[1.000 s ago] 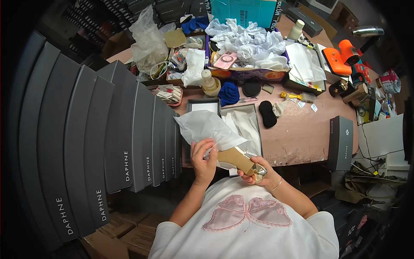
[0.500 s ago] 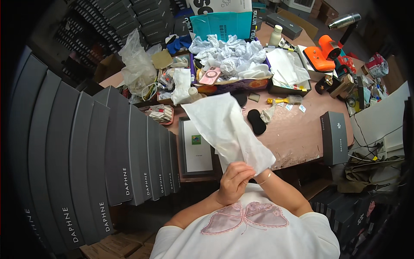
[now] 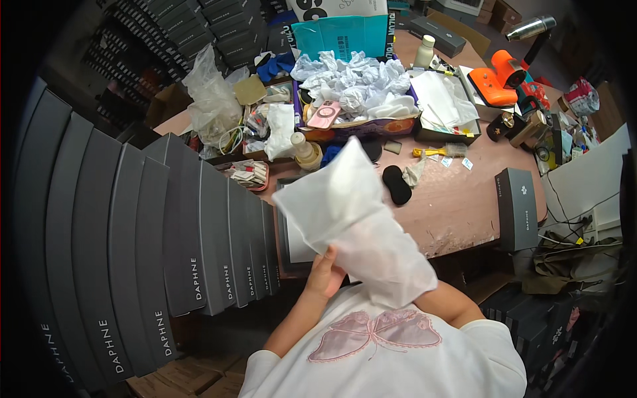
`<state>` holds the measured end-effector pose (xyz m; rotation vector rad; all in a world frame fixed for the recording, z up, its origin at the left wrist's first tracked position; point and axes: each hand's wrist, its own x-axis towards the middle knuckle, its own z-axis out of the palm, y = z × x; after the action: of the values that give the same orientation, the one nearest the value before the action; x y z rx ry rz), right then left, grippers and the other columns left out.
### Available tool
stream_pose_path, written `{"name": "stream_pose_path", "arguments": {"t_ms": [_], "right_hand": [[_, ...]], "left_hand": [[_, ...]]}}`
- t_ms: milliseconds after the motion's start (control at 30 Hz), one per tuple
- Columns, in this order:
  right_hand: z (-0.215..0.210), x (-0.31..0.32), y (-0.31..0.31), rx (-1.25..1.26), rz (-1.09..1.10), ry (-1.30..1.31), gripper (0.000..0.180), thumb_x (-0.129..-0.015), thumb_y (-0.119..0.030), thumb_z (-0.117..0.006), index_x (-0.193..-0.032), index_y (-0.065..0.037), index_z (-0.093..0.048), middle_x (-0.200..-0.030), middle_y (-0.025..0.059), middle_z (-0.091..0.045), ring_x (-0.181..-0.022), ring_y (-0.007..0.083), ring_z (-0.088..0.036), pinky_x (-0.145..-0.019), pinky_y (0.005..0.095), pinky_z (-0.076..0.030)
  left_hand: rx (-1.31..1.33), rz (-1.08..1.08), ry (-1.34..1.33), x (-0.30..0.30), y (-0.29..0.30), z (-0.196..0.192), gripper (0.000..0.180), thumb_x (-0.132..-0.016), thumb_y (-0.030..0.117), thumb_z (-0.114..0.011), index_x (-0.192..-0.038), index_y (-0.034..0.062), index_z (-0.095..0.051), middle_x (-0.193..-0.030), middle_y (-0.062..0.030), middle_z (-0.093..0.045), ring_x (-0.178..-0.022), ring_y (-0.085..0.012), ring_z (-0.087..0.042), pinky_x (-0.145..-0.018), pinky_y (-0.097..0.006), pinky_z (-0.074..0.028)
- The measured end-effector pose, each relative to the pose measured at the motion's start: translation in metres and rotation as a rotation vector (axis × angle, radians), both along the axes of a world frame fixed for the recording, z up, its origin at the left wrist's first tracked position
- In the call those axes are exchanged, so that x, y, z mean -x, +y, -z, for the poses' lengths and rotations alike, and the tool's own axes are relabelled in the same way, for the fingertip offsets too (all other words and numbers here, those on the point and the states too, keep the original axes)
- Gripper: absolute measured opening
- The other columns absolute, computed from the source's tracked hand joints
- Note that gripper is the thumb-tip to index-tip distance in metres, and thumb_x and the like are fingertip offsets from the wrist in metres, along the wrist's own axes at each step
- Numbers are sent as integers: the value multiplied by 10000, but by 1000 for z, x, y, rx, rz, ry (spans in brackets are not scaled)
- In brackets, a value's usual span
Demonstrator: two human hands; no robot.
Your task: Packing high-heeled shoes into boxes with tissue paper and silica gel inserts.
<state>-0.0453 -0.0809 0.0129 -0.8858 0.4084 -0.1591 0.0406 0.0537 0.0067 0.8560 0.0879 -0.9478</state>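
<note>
By the table, left hand pinches the bag, probably to steady it; right hand's hidden, so can't tell its grip.

This looks to me like a packing workshop: dark grey boxes crowd the left, more stacked boxes fill the back, and a scuffed pink workbench carries crumpled white paper and a yellow-handled brush (a busy surface, this), with a thin white sheet in use at its edge.
</note>
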Motion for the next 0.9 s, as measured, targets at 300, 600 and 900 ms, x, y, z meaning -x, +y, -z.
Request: {"name": "stream_pose_path", "arguments": {"t_ms": [300,600,900], "right_hand": [[16,58,-11,-756,-161,-208,828,-899,-593,-474,-1499,-172,-88,-1437,164,-358,-1269,383,-424,-1071,524,-329],[-14,121,-56,-2,179,273,558,-804,-193,-710,-1254,49,-486,-1139,149,-612,-1013,215,-624,-868,346,-519],[69,-7,-23,1222,-608,577,727,-729,-345,-743,-1237,82,-446,-1085,290,-595,-918,408,-627,-825,436,-510]], "left_hand": [[-88,-300,-355,-29,-29,-16,425,-818,46,-648,-1221,-2,-520,-1130,-69,-584,-1010,-185,-592,-893,-337,-492],[-612,923,-1988,-37,-41,56,625,-696,154,-737,-1281,103,-524,-1275,-117,-494,-1285,-326,-376,-1070,-590,-228],[-453,1494,-1633,-106,-134,132,318,-641,114,-648,-947,56,-715,-914,-188,-682,-882,-338,-648,-810,-399,-505]]}}
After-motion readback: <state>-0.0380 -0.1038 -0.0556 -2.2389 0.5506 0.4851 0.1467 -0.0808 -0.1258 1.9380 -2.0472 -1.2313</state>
